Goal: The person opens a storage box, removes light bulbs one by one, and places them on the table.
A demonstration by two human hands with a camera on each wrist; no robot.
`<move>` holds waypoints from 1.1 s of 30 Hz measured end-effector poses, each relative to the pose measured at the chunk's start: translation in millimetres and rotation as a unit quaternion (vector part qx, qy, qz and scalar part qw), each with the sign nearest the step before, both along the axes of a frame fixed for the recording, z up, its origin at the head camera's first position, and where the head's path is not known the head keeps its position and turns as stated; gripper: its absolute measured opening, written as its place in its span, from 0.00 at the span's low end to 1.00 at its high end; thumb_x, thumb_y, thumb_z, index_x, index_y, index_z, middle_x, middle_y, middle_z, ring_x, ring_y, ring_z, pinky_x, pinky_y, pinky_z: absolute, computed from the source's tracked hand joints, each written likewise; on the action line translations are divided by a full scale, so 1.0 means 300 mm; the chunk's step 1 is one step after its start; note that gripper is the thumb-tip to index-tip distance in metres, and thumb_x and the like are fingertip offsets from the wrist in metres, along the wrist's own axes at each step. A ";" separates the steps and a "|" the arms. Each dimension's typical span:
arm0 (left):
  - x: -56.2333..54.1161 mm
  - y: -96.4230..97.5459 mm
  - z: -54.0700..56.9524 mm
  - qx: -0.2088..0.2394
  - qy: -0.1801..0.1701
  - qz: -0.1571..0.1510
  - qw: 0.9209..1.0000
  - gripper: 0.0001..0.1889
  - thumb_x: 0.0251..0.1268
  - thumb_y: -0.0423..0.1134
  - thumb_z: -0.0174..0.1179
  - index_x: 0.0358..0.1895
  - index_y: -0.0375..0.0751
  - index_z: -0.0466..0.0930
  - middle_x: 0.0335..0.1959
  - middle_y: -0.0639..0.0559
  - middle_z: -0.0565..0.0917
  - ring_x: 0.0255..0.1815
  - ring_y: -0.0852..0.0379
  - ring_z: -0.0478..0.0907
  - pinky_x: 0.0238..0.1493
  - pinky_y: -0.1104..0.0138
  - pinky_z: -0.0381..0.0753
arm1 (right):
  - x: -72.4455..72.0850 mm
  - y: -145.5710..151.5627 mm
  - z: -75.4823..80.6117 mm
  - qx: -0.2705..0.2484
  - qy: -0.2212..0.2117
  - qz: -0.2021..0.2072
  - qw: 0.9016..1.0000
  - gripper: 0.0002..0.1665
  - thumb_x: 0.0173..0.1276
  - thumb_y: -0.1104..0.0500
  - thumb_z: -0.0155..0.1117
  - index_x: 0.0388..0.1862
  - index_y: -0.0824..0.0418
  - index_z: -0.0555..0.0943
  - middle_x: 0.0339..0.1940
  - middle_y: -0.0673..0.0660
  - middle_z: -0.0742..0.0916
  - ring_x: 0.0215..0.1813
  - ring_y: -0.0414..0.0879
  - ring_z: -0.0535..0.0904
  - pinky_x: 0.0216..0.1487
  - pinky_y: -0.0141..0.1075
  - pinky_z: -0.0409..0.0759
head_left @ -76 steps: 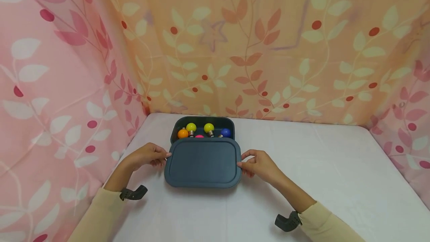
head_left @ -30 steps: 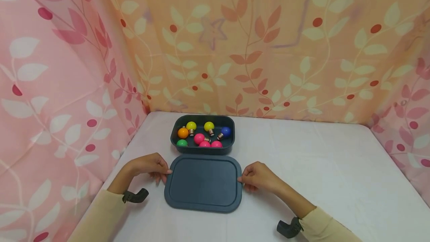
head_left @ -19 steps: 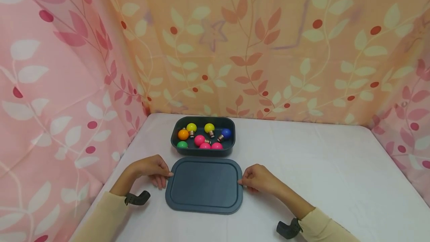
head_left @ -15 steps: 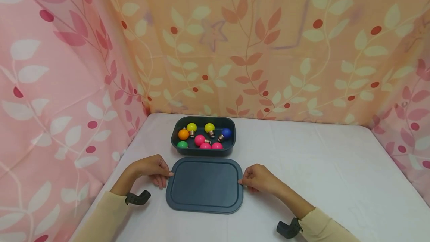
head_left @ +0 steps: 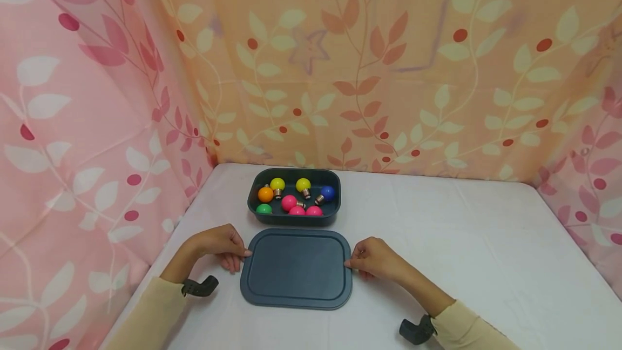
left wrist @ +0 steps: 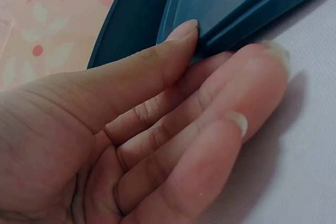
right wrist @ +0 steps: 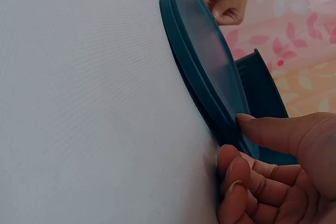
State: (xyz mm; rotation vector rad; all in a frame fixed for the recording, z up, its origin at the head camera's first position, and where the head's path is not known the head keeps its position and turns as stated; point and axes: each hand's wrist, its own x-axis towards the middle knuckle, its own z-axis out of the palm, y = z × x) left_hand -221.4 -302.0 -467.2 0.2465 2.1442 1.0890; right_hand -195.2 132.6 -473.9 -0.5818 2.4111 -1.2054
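A dark blue-grey rectangular lid [head_left: 296, 269] with rounded corners lies low over the white table, just in front of a matching box. My left hand [head_left: 221, 244] pinches its left edge, the thumb on top and the fingers beneath, as the left wrist view shows. At the opposite edge my right hand [head_left: 374, 258] pinches the lid in the same way, thumb above. Inside the uncovered box [head_left: 293, 220] lie several round coloured bulbs with metal screw bases: yellow bulbs [head_left: 277, 183], an orange bulb [head_left: 265, 194], a blue bulb [head_left: 328, 193], a green bulb [head_left: 264, 208] and pink bulbs [head_left: 289, 202].
A white cloth covers the table [head_left: 461, 263]. An orange patterned curtain [head_left: 359, 69] hangs along its back edge, close behind the box. Pink patterned curtains [head_left: 97, 123] enclose the left and right sides.
Both hands have drawn the lid toward me, off the front part of the box, and lowered it, so the bulbs now show. In the last half second almost nothing has moved.
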 end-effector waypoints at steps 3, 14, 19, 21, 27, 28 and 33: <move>-0.002 -0.004 -0.001 -0.004 0.002 -0.002 1.000 0.13 0.67 0.42 0.68 0.30 0.33 0.88 0.23 0.41 0.87 0.20 0.55 0.86 0.24 0.70 0.83 | -0.003 0.000 0.000 0.005 0.007 0.000 1.000 0.15 0.66 0.55 0.73 0.25 0.61 0.81 0.12 0.53 0.80 0.15 0.41 0.73 0.18 0.33 0.70; -0.061 -0.071 0.045 0.013 0.051 0.054 0.997 0.14 0.73 0.44 0.62 0.46 0.35 0.87 0.31 0.40 0.88 0.28 0.47 0.86 0.32 0.61 0.87 | -0.050 0.011 0.031 0.046 0.060 -0.026 0.997 0.12 0.66 0.53 0.73 0.27 0.57 0.83 0.14 0.50 0.81 0.17 0.42 0.74 0.18 0.34 0.72; -0.108 -0.098 0.077 0.023 0.072 0.109 0.991 0.20 0.79 0.47 0.54 0.59 0.34 0.81 0.38 0.39 0.88 0.33 0.44 0.86 0.36 0.60 0.86 | -0.073 0.004 0.077 0.039 0.072 -0.028 0.996 0.10 0.68 0.52 0.71 0.31 0.57 0.84 0.15 0.50 0.81 0.18 0.44 0.75 0.19 0.35 0.73; -0.127 -0.105 0.082 0.037 0.076 0.137 0.987 0.22 0.81 0.47 0.52 0.63 0.33 0.78 0.41 0.39 0.87 0.36 0.45 0.86 0.38 0.61 0.86 | -0.080 0.000 0.094 0.039 0.079 -0.030 0.996 0.09 0.69 0.53 0.71 0.32 0.56 0.84 0.15 0.50 0.81 0.18 0.44 0.76 0.19 0.34 0.73; -0.177 -0.106 0.075 0.092 0.059 0.192 0.975 0.27 0.82 0.49 0.48 0.71 0.32 0.69 0.51 0.36 0.85 0.44 0.45 0.86 0.45 0.61 0.86 | -0.090 -0.018 0.130 0.034 0.091 -0.029 0.995 0.09 0.70 0.54 0.70 0.34 0.57 0.85 0.16 0.51 0.82 0.19 0.44 0.77 0.19 0.34 0.74; -0.185 -0.104 0.074 0.096 0.057 0.195 0.974 0.28 0.82 0.49 0.48 0.72 0.32 0.68 0.53 0.35 0.84 0.45 0.45 0.86 0.46 0.61 0.86 | -0.090 -0.021 0.134 0.033 0.092 -0.028 0.995 0.09 0.70 0.53 0.70 0.34 0.57 0.85 0.16 0.52 0.82 0.19 0.44 0.77 0.20 0.35 0.74; -0.229 -0.074 0.080 0.119 0.052 0.232 0.964 0.31 0.81 0.52 0.50 0.75 0.34 0.63 0.57 0.33 0.82 0.45 0.49 0.87 0.48 0.62 0.86 | -0.093 -0.035 0.151 0.029 0.103 -0.025 0.994 0.10 0.69 0.52 0.70 0.34 0.58 0.85 0.16 0.53 0.82 0.19 0.44 0.77 0.20 0.35 0.74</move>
